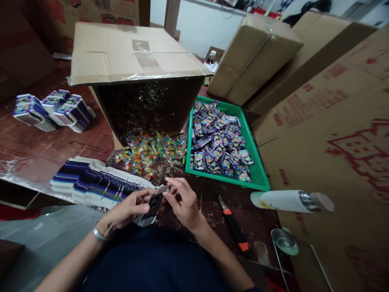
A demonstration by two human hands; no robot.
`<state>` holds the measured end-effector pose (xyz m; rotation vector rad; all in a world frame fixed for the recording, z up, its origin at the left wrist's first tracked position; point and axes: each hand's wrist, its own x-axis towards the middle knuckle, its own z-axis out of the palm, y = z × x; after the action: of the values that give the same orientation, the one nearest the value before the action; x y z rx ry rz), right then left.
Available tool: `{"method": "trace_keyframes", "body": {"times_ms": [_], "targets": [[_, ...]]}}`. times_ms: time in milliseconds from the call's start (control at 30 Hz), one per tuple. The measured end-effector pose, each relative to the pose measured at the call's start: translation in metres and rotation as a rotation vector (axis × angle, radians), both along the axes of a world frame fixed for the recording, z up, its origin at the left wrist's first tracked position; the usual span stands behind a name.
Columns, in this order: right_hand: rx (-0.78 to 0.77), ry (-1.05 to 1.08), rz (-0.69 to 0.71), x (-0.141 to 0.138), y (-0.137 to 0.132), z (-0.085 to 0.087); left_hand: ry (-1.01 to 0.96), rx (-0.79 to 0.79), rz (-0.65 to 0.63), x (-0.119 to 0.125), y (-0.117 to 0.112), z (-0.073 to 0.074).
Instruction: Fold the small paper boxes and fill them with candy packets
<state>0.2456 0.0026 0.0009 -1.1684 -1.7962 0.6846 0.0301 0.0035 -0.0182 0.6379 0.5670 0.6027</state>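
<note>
My left hand (132, 209) pinches a small purple-and-white carton (155, 201) between thumb and fingers, low in the middle of the head view. At the carton's upper end, my right hand (184, 202) has its thumb and fingers closed on the white flap. Just left of my hands lies a long row of flat, purple-and-white cartons (100, 184), overlapping each other. Beyond my hands, clear-wrapped colourful candies (152, 152) spill from a large cardboard box (121, 52) tipped on its side. A green tray (257, 162) to the right holds many small filled packs (217, 140).
An orange-and-black utility knife (234, 227) lies with its blade out, right of my hands. A white flask (282, 200) and a small metal cup (285, 240) are farther right. Several printed cartons (54, 108) stand at left. Large cardboard boxes (328, 134) border the right side.
</note>
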Motion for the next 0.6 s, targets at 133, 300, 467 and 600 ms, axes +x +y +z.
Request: {"method": "trace_keyframes", "body": {"times_ms": [133,300,467,600], "targets": [[-0.017,-0.1,0.085,0.0,-0.005,-0.009,0.021,-0.007,0.084,0.002,0.001,-0.005],[-0.292,0.027,0.224,-0.002,0.002,-0.011,0.114,0.073,0.032,0.005,-0.001,-0.004],[-0.393,0.202,0.045,-0.004,0.008,-0.014,0.271,0.161,0.174,0.011,-0.002,-0.009],[-0.39,0.258,-0.035,-0.016,0.006,-0.025,0.404,0.185,0.441,0.019,0.0,-0.015]]}}
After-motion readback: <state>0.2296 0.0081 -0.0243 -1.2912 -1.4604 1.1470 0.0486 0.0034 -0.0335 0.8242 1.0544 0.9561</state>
